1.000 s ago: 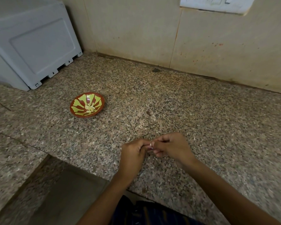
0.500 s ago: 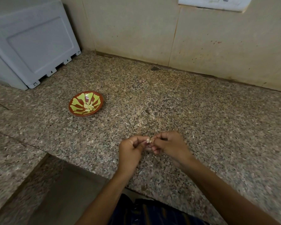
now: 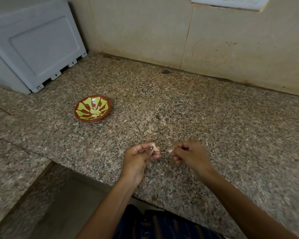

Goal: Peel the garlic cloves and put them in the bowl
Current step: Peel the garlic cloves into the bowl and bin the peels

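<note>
The left hand (image 3: 138, 157) pinches a garlic clove (image 3: 154, 147) and the right hand (image 3: 190, 155) pinches a bit of its skin (image 3: 169, 150), just apart above the granite counter (image 3: 214, 126), far from the bowl (image 3: 81, 116) of peeled cloves (image 3: 95, 111).

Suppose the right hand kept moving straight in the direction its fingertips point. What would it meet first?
Probably the left hand and its garlic clove: the right hand, pinching the peel, points leftward at them across a small gap.

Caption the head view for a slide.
Left hand pinches a garlic clove while the right hand pulls away its skin; peeled cloves in the patterned bowl.
</note>
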